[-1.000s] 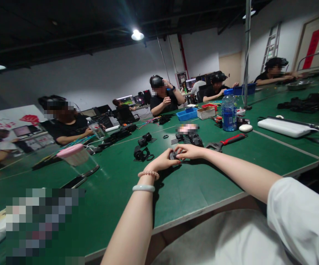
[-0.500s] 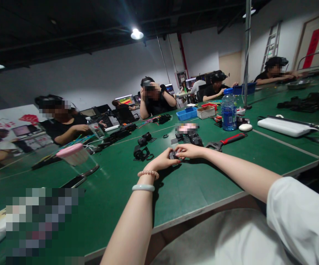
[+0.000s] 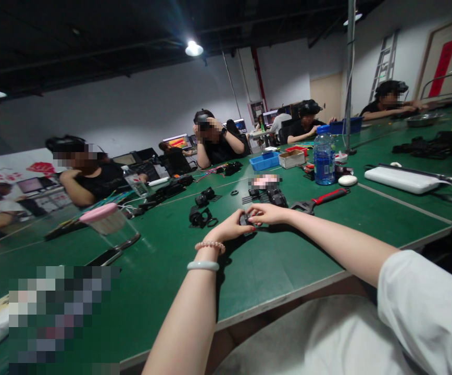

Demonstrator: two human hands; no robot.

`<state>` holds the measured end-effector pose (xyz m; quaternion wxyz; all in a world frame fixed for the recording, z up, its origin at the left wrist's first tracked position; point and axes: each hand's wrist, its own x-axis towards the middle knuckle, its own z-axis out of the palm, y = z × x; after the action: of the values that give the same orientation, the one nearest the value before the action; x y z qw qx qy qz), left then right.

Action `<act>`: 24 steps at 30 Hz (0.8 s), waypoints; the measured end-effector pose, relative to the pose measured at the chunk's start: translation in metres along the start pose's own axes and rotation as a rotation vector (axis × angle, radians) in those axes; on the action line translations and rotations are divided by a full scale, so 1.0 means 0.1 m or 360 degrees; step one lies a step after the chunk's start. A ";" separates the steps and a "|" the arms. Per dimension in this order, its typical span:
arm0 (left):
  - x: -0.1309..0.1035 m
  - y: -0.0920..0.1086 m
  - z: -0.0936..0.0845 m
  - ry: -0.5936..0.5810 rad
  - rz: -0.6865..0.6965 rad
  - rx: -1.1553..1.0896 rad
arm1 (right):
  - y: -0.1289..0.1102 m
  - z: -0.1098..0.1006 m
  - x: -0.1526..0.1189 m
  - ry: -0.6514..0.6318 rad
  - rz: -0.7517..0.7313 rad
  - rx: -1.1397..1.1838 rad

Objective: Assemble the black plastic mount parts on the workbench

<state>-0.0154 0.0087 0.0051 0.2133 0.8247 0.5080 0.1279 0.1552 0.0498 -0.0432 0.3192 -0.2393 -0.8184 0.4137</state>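
Near the middle of the green table [image 3: 280,271], my left hand [image 3: 231,225] grips a small dark part [image 3: 243,219] between thumb and fingers. My right hand [image 3: 268,214] closes on the same part from the other side, and its fingertips hide some of it. Just beyond my hands lie black parts [image 3: 276,197] beside a pink item [image 3: 265,180]. Further left are a black ring-shaped piece [image 3: 198,217] and another black part [image 3: 205,196]. An adjustable wrench [image 3: 329,196] with a red and black handle rests to the right of my right hand.
A blue-labelled bottle [image 3: 325,159], a blue tray [image 3: 264,161] and a white box-shaped device [image 3: 403,178] stand further back. On the left is a pink-lidded container [image 3: 104,219]. Several people sit around the table, one with hands raised to the head [image 3: 210,127].
The person at the left has shifted leftward and raised an arm toward the chin. The person across the table has leaned slightly left. My hands look unchanged.
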 end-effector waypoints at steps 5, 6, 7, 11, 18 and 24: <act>0.00 -0.01 0.00 0.0014 -0.0011 0.0017 | -0.04 -0.03 -0.03 -0.0017 -0.0051 0.0067; 0.01 -0.01 0.00 0.0010 -0.0010 0.0017 | -0.04 -0.03 -0.03 -0.0013 -0.0066 0.0066; 0.01 -0.01 0.00 0.0006 -0.0010 0.0013 | -0.04 -0.03 -0.03 -0.0009 -0.0077 0.0061; 0.01 -0.01 0.00 0.0007 -0.0036 -0.0010 | -0.04 -0.03 -0.02 -0.0023 -0.0091 0.0048; 0.00 -0.02 0.00 0.0013 -0.0007 0.0016 | 0.00 -0.02 -0.01 -0.0027 -0.0100 0.0024; -0.01 0.00 0.00 0.0021 -0.0029 0.0050 | 0.02 -0.03 -0.01 -0.0033 -0.0102 -0.0020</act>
<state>-0.0156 0.0083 0.0050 0.1980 0.8224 0.5189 0.1235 0.1577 0.0517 -0.0438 0.3223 -0.2106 -0.8314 0.4006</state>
